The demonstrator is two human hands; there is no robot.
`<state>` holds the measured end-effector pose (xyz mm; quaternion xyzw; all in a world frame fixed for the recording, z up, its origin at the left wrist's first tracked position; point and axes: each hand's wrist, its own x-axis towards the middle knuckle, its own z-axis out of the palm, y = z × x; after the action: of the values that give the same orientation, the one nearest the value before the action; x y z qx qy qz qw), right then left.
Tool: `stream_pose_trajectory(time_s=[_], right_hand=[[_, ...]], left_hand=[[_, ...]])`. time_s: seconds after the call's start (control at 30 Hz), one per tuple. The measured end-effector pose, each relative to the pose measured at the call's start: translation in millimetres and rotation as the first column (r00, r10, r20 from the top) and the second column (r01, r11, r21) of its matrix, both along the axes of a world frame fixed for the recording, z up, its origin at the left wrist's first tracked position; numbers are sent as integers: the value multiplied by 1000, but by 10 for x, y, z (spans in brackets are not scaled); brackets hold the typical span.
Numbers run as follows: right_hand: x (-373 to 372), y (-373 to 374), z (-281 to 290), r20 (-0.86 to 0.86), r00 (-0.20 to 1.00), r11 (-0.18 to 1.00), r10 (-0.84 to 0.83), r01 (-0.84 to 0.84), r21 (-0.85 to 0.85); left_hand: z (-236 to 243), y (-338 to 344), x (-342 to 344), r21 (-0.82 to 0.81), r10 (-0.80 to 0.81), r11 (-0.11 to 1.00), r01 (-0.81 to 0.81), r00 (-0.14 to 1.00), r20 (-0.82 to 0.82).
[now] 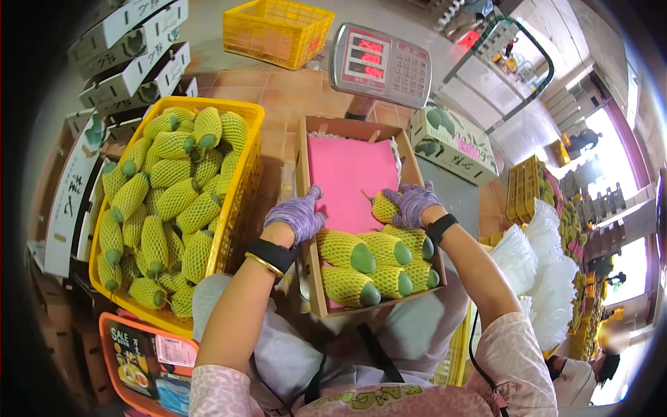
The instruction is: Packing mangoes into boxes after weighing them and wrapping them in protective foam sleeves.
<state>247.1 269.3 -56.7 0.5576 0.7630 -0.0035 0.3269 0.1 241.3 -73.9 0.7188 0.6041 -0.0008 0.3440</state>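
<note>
An open cardboard box sits before me, lined with a pink sheet. Its near half holds two rows of green mangoes in yellow foam nets. My left hand, in a purple glove, is closed over the box's left wall. Inside the right wall, my right hand, gloved alike, has its fingers around a netted mango. That mango's stem points left and away from me, and it lies just beyond the packed rows. Part of it is hidden by the fingers.
A yellow crate heaped with netted mangoes stands at left. Beyond the box are a lit digital scale and a closed printed carton. Another yellow crate stands at the back. White foam nets bunch at right; cartons stack far left.
</note>
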Motion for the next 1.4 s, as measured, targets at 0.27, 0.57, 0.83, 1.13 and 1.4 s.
stream_pose_trajectory(time_s=[0.27, 0.57, 0.83, 1.13, 1.4], right_hand=[[-785, -591, -132, -578, 814, 984, 53, -143, -110], [-709, -652, -430, -603, 782, 945, 160, -298, -135], [-756, -611, -251, -528, 839, 922, 132, -299, -245], [531, -487, 193, -940, -50, 891, -336, 306, -335], [1512, -222, -290, -558, -829, 810, -48, 295, -508]], left_hand=[[-71, -252, -16, -42, 103, 994, -102, 994, 30], [-194, -187, 30, -61, 168, 985, -164, 982, 87], [-155, -186, -44, -68, 123, 991, -115, 984, 128], [-164, 337, -894, 193, 435, 808, -557, 785, 441], [-509, 1519, -1499, 399, 649, 760, -512, 597, -472]])
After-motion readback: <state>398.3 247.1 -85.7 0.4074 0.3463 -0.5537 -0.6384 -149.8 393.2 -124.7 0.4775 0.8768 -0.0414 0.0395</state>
